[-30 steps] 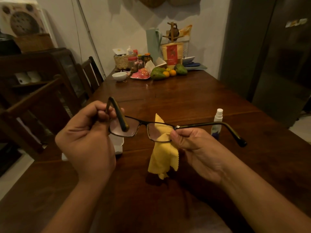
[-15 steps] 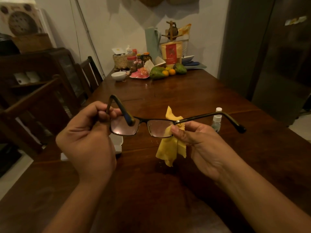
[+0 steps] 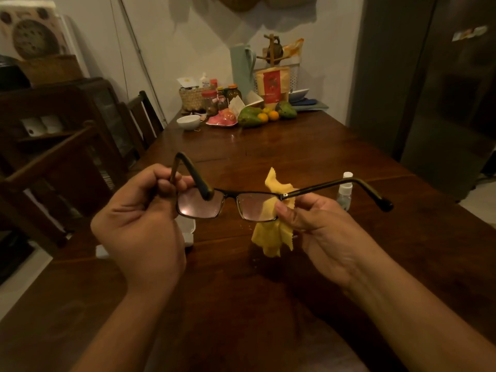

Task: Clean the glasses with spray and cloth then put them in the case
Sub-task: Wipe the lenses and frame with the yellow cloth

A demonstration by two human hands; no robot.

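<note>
step: lens wiping judged under way | glasses (image 3: 230,193) held above table (image 3: 295,157), left-side temple gripped by left hand (image 3: 139,226) | right lens pinched through yellow cloth (image 3: 268,237) by right hand (image 3: 316,232) | next: left lens likely to be wiped; spray bottle (image 3: 345,190) stood far right

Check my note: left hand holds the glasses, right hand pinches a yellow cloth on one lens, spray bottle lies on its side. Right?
One error: in the head view the spray bottle stands upright on the table, beyond the right hand. The left hand on the glasses and the yellow cloth on the lens are right.
</note>
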